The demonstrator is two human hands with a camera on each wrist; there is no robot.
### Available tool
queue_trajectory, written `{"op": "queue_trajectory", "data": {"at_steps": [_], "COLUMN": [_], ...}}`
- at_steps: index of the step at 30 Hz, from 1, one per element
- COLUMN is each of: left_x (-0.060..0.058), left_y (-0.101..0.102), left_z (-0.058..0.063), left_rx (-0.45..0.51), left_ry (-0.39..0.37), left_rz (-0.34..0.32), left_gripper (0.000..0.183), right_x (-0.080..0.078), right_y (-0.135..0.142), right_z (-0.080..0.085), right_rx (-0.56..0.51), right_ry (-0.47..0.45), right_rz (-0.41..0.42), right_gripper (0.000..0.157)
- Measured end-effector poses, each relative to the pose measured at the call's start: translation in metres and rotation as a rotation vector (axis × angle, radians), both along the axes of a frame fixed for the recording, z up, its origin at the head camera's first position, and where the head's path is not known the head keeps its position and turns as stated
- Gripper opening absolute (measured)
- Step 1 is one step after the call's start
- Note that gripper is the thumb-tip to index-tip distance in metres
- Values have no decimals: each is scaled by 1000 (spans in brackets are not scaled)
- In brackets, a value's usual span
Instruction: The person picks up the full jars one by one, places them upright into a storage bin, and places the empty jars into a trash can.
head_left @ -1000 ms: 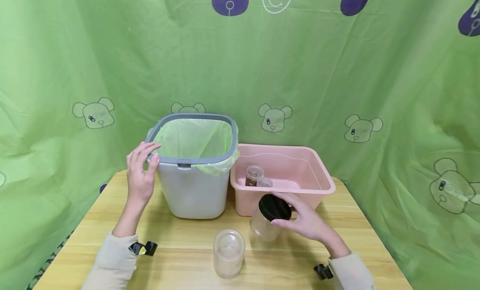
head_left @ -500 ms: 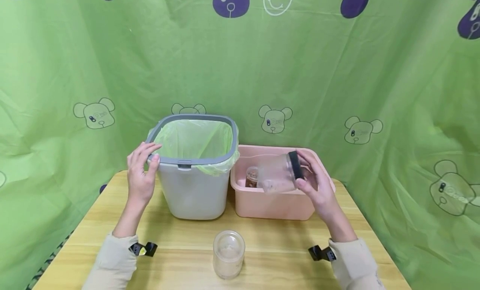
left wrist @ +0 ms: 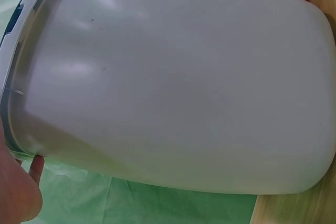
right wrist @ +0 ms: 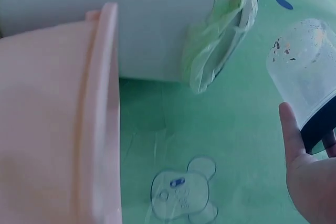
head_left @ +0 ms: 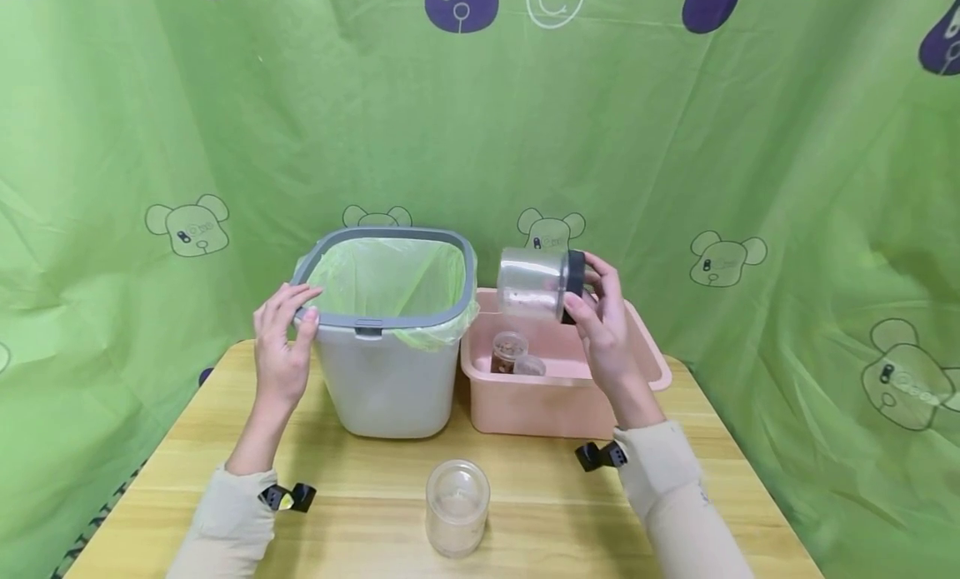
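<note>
My left hand [head_left: 282, 346] holds the left front corner of the grey trash can [head_left: 386, 387], its thumb and forefinger at the dark rim. In the left wrist view a fingertip [left wrist: 36, 167] touches the can's outer side. My right hand [head_left: 609, 333] grips a clear jar [head_left: 531, 281] by its black lid [head_left: 575, 286]. The jar lies on its side in the air above the pink tub [head_left: 547, 408]. Small dark bits cling inside its base end in the right wrist view. Another clear jar [head_left: 457, 512] stands upright on the table nearer me.
Inside the tub stand a small jar with brown contents [head_left: 509, 348] and a clear container [head_left: 529, 365]. A green bag [head_left: 435, 337] lines the can. The wooden table [head_left: 360, 512] backs onto a green curtain [head_left: 637, 121].
My right hand has lifted the black-lidded jar from near the table in front of the tub to above it, tipping it from upright onto its side. My left hand has stayed put.
</note>
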State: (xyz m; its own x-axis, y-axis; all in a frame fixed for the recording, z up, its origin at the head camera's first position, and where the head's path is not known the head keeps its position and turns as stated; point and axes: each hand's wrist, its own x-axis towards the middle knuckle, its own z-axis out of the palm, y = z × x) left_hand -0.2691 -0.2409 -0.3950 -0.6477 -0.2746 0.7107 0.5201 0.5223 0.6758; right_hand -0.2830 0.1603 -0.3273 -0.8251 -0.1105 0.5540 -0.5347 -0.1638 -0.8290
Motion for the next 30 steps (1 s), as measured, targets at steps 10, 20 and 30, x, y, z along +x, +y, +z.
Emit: {"op": "queue_trajectory", "data": {"at_steps": [10,20,30], "left_x": [-1,1,-1], "left_y": [2,2,2], "left_z": [-1,-2,-3], "left_rx": [12,12,9], "left_ry": [6,3,9], "left_rz": [2,5,8], "left_gripper": [36,36,35], "right_x": [-12,-24,-32], "right_y": [-54,-111,-134], "right_z": [19,27,16], "right_rx": [130,409,696], "right_ry": [4,30,169], "right_rz": [32,-8,-101], "right_gripper": [76,79,77]}}
